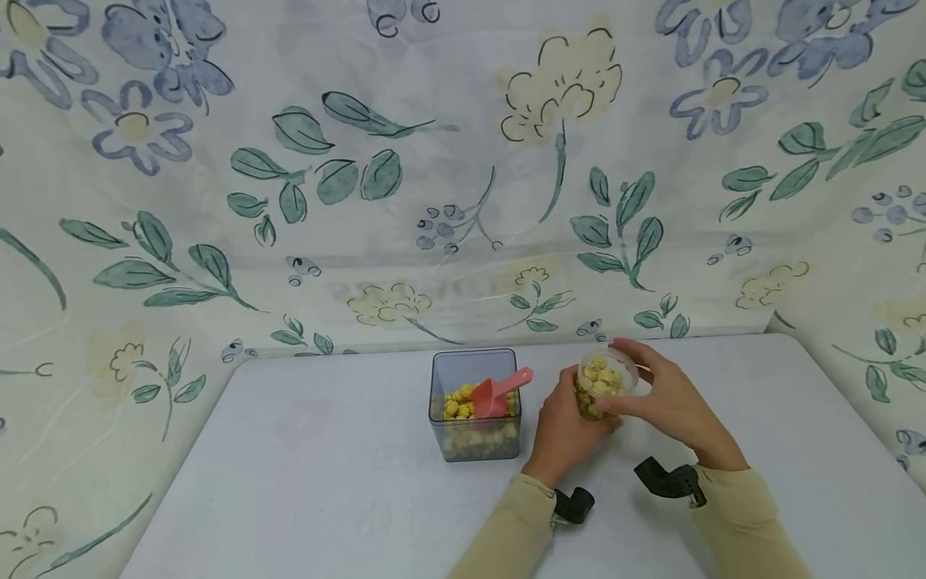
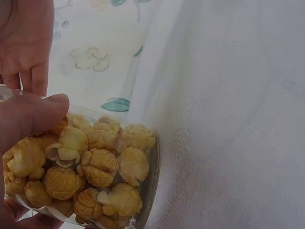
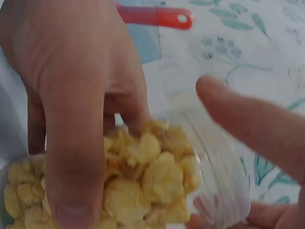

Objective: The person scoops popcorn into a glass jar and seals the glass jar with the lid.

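My left hand (image 1: pixel 567 430) grips the side of a clear round jar (image 2: pixel 97 167) filled with yellow caramel popcorn (image 3: pixel 126 198). In the left wrist view its thumb lies across the jar wall, and the jar's base is close over the white tabletop. At the jar's top is a clear ribbed screw lid (image 3: pixel 221 176). My right hand (image 1: pixel 676 402) holds this lid between thumb and fingers on opposite sides. To the left of both hands, a clear grey-blue square container (image 1: pixel 481 442) holds more popcorn, with a pink-red scoop (image 1: pixel 490 398) resting in it, handle up.
The white table (image 1: pixel 311 466) extends on both sides of the hands. Behind it and at the sides hangs a floral cloth (image 1: pixel 448 265). Black wrist camera mounts (image 1: pixel 669 480) stick out from both beige sleeves (image 1: pixel 745 515).
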Motion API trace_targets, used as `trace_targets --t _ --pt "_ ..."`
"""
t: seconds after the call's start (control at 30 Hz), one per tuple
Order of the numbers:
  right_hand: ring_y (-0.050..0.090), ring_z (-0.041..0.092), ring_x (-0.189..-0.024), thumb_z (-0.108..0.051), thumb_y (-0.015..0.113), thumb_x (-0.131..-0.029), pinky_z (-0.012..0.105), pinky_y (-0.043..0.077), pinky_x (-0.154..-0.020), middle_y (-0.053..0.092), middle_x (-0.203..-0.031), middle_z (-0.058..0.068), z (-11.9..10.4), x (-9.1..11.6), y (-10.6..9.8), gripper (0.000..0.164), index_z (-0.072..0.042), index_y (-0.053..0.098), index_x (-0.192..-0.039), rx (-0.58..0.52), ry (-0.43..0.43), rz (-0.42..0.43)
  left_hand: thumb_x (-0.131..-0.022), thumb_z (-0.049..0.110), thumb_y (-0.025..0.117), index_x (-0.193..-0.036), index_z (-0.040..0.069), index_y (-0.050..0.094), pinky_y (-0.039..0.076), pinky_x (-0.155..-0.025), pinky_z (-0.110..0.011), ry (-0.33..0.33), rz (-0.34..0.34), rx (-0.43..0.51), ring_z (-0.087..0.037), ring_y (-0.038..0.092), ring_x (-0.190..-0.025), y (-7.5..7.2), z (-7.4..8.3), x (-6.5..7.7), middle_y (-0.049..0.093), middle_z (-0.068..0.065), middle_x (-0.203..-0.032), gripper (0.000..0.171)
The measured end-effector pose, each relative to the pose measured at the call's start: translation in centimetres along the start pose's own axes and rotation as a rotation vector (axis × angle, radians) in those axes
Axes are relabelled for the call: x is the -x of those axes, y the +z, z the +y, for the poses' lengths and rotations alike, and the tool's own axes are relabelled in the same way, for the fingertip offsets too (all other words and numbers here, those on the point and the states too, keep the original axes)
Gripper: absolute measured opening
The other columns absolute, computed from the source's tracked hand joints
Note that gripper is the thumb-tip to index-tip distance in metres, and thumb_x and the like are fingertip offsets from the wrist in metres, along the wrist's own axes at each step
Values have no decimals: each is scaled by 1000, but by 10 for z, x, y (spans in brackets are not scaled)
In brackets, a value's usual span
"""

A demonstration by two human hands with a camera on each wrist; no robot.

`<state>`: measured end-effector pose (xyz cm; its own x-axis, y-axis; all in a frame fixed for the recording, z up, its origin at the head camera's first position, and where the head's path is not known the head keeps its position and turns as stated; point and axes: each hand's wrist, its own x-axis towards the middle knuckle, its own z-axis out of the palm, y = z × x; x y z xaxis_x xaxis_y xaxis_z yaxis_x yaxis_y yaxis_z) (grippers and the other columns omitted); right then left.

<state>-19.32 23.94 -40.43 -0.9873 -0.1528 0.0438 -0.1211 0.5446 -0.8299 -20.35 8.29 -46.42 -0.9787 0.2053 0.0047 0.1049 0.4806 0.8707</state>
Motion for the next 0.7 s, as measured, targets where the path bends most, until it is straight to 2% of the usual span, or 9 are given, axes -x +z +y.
trace_targets --t 0.17,0.37,0.57,0.7 --pt "33 37 -130 -32 79 -74 60 30 -99 38 -142 5 13 -4 -4 80 -15 38 -140 -62 -65 -29 -71 39 79 -134 21 38 41 -96 -39 8 8 -6 -10 51 -112 -1 2 1 54 6 -125 77" --pt "34 32 -131 -32 79 -74 58 26 -102 41 -141 7 18 -6 -2 77 -13 42 -139 -25 -108 -6 -71 37 79 -134 20 38 41 -96 -40 13 11 -1 -10 51 -112 -1 3 2 54 6 -125 77" --pt "35 34 -130 -39 77 -74 57 28 -102 42 -140 10 16 -5 -1 78 -12 43 -138 8 -89 9 -71 35 80 -134 20 39 41 -96 -38 9 11 8 -9 51 -112 -1 3 3 54 5 -125 76" --pt "41 39 -124 -45 77 -71 58 35 -96 45 -138 12 8 -2 1 79 -14 46 -136 64 -23 46 -71 35 80 -133 21 39 41 -96 -38 5 11 19 -9 51 -112 -1 2 2 54 5 -125 76"
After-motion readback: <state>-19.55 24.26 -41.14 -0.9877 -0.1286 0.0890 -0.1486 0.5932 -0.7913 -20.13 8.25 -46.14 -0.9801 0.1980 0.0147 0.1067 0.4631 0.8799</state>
